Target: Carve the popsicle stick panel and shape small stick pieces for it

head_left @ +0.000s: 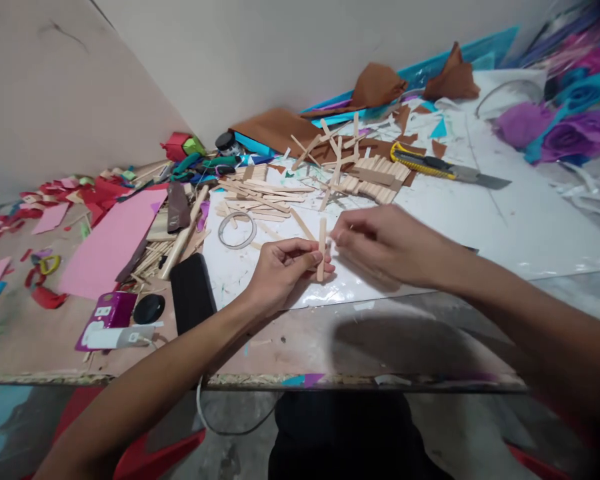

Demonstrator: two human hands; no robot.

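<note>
My left hand [291, 270] pinches a wooden craft stick [323, 233] between thumb and fingers, the stick standing nearly upright. Just to its right is my right hand [375, 243], its fingers curled together in a pinch; something small and pale may sit at the fingertips, but I cannot make it out. Behind the left hand a roll of tape [237, 231] lies flat on the white sheet. Loose craft sticks [265, 197] are heaped beyond it, and several sticks joined into crossed shapes [337, 163] rest near a ridged stick panel [375, 179].
A yellow utility knife [447, 165] lies at the back right with its blade out. Left of my arm are a black phone [193, 293], a purple and white device [111, 323] with a cable, and pink sheets [115, 243]. Brown felt [280, 130] and purple paper flowers [580, 133] line the back.
</note>
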